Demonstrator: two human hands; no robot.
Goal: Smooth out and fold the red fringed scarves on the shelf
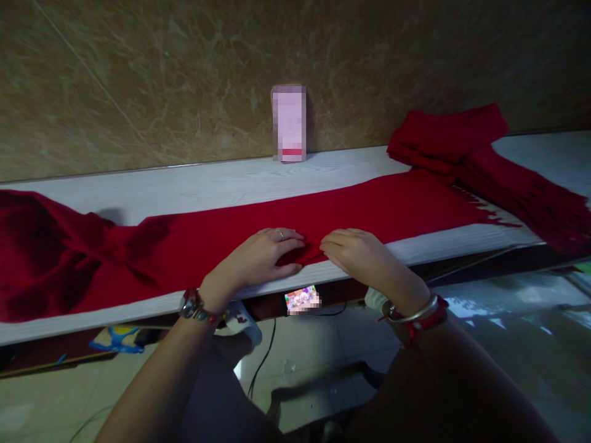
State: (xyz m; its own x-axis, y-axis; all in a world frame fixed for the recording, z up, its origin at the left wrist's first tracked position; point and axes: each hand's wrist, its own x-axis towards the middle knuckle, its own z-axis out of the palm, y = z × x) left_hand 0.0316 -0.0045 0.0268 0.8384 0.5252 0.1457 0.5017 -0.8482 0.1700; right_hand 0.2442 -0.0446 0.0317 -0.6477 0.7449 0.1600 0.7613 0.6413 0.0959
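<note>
A long red scarf (pixel 258 218) with a fringed right end lies stretched across a narrow white wood-grain table. My left hand (pixel 265 252) rests on its near edge, the thumb spread from the fingers and a small fold of cloth showing between them. Just to the right, my right hand (pixel 353 249) has its fingers pressed together on the same edge, pinching the cloth there; its thumb is hidden. The left part of the scarf lies bunched in loose folds.
Another folded red scarf (pixel 447 141) with fringe lies at the right, partly hanging over the front edge. A pink, blurred phone-like object (pixel 289 123) leans against the brown marbled wall. Below the white tabletop (pixel 207 184), a lit phone screen (pixel 302 299) and a black cable (pixel 263 357) show.
</note>
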